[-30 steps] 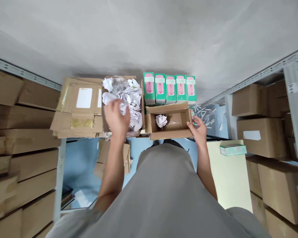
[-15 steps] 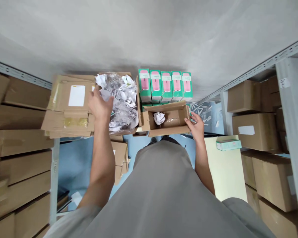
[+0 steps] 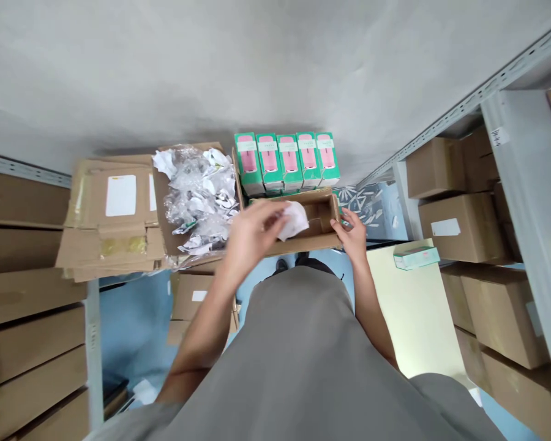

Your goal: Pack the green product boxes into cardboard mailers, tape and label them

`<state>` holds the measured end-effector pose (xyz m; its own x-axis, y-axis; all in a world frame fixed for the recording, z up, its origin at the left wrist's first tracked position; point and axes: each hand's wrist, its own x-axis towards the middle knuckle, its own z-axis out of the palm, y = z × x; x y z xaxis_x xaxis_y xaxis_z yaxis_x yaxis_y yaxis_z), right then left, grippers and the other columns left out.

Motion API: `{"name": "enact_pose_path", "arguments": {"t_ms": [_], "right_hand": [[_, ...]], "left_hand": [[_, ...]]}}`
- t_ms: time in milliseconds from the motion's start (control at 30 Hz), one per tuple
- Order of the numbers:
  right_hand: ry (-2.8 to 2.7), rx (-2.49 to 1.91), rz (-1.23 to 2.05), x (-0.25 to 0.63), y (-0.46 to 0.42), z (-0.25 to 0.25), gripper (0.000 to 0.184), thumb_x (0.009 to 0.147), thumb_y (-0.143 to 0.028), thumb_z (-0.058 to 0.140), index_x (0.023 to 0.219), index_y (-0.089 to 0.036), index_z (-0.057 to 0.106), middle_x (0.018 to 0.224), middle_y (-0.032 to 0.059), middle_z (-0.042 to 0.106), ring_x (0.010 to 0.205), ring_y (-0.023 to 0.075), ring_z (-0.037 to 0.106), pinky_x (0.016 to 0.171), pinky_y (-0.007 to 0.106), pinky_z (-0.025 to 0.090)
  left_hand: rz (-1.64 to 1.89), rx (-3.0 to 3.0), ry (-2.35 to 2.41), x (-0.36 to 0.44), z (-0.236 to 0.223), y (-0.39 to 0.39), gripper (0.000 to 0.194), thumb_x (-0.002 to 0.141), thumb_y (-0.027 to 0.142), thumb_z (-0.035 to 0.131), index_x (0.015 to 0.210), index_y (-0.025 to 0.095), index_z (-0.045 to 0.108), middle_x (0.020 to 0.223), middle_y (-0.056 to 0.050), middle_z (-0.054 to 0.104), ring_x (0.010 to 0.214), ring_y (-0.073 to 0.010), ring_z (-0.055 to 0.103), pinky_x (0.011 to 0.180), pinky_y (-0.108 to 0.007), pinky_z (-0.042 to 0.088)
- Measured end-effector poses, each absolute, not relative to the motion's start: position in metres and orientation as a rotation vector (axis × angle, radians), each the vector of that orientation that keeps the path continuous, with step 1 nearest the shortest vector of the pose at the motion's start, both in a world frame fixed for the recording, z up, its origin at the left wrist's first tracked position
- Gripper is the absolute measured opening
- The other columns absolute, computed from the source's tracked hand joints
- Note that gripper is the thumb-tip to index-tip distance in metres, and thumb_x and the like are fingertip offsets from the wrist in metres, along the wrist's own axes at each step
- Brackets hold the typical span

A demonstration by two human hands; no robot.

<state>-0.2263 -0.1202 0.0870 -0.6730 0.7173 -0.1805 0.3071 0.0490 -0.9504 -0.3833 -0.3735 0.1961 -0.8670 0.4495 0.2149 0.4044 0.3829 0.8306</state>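
My left hand (image 3: 253,234) is over the left end of a small open cardboard box (image 3: 319,240), its fingers closed on a piece of crumpled white paper (image 3: 294,222). The hand is a little blurred. My right hand (image 3: 351,234) grips the right end wall of that box, thumb on the near side and fingers behind it. To the left stands a larger carton (image 3: 165,202) filled with crumpled paper and clear plastic wrap (image 3: 202,196). Just behind the small box is a row of green and pink product boxes (image 3: 288,160).
Flattened cardboard (image 3: 123,233) is piled at the left. A pale yellow panel (image 3: 404,306) on the right bears a green-and-white box (image 3: 417,258). Shelves of brown cartons (image 3: 463,226) flank both sides. A grey wall (image 3: 275,67) closes off the back.
My left hand has moved right, from the carton of crumpled paper to the small box, and now has white paper in it. My right hand keeps its hold on the box end.
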Motion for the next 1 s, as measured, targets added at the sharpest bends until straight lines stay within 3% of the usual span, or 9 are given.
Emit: {"name": "enact_pose_path", "arguments": {"t_ms": [100, 167, 400, 533, 700, 867, 1000], "right_hand": [[-2.006, -0.995, 1.701, -0.227, -0.126, 0.084, 0.073, 0.083, -0.067, 0.088, 0.138, -0.021, 0.075, 0.136, 0.0166, 0.082, 0.132, 0.0350, 0.076, 0.117, 0.054, 0.064], [-1.999, -0.975, 1.732, -0.227, -0.131, 0.082, 0.074, 0.083, -0.067, 0.088, 0.140, -0.022, 0.075, 0.138, 0.0164, 0.081, 0.133, 0.0348, 0.075, 0.117, 0.054, 0.064], [-1.928, -1.024, 1.732, -0.221, -0.141, 0.075, 0.074, 0.081, -0.067, 0.087, 0.137, -0.021, 0.075, 0.140, 0.0172, 0.080, 0.132, 0.0353, 0.076, 0.114, 0.054, 0.066], [-1.851, -1.063, 1.746, -0.198, -0.135, 0.076, 0.074, 0.080, -0.069, 0.088, 0.135, -0.022, 0.076, 0.136, 0.0158, 0.081, 0.132, 0.0353, 0.075, 0.112, 0.054, 0.066], [-1.662, -1.245, 1.743, -0.138, -0.141, 0.081, 0.075, 0.077, -0.067, 0.092, 0.135, -0.023, 0.076, 0.132, 0.0146, 0.083, 0.126, 0.0365, 0.077, 0.106, 0.055, 0.066], [-1.442, -1.406, 1.622, -0.059, -0.176, 0.084, 0.070, 0.077, -0.067, 0.094, 0.130, -0.025, 0.078, 0.126, 0.0114, 0.085, 0.124, 0.0360, 0.078, 0.106, 0.051, 0.064], [-1.296, -1.554, 1.478, 0.005, -0.201, 0.081, 0.071, 0.078, -0.069, 0.093, 0.133, -0.026, 0.077, 0.123, 0.0106, 0.085, 0.121, 0.0342, 0.078, 0.102, 0.049, 0.065]], "left_hand": [[1.302, 1.048, 2.392, -0.369, 0.169, -0.319, 0.039, 0.110, 0.043, 0.076, 0.142, 0.021, 0.072, 0.145, -0.013, 0.072, 0.123, -0.0270, 0.074, 0.106, -0.049, 0.067], [1.194, 1.144, 2.317, -0.367, 0.156, -0.291, 0.043, 0.111, 0.044, 0.075, 0.146, 0.021, 0.070, 0.149, -0.014, 0.069, 0.127, -0.0286, 0.073, 0.107, -0.051, 0.066], [1.002, 1.336, 2.200, -0.368, 0.151, -0.261, 0.042, 0.110, 0.044, 0.075, 0.145, 0.021, 0.070, 0.149, -0.014, 0.070, 0.127, -0.0282, 0.073, 0.107, -0.050, 0.066], [0.996, 1.408, 2.197, -0.365, 0.167, -0.294, 0.033, 0.111, 0.042, 0.074, 0.139, 0.025, 0.075, 0.146, -0.012, 0.072, 0.127, -0.0275, 0.074, 0.109, -0.047, 0.065], [1.202, 1.380, 2.360, -0.355, 0.182, -0.347, 0.028, 0.110, 0.035, 0.071, 0.137, 0.028, 0.077, 0.146, -0.011, 0.076, 0.140, -0.0302, 0.071, 0.126, -0.050, 0.055], [1.332, 1.244, 2.370, -0.331, 0.148, -0.346, 0.050, 0.101, 0.040, 0.084, 0.147, 0.027, 0.069, 0.161, -0.015, 0.066, 0.154, -0.0334, 0.061, 0.132, -0.053, 0.050], [1.255, 1.289, 2.051, -0.297, 0.111, -0.316, 0.044, 0.101, 0.039, 0.082, 0.142, 0.027, 0.070, 0.156, -0.013, 0.068, 0.155, -0.0321, 0.061, 0.133, -0.052, 0.049]]}}
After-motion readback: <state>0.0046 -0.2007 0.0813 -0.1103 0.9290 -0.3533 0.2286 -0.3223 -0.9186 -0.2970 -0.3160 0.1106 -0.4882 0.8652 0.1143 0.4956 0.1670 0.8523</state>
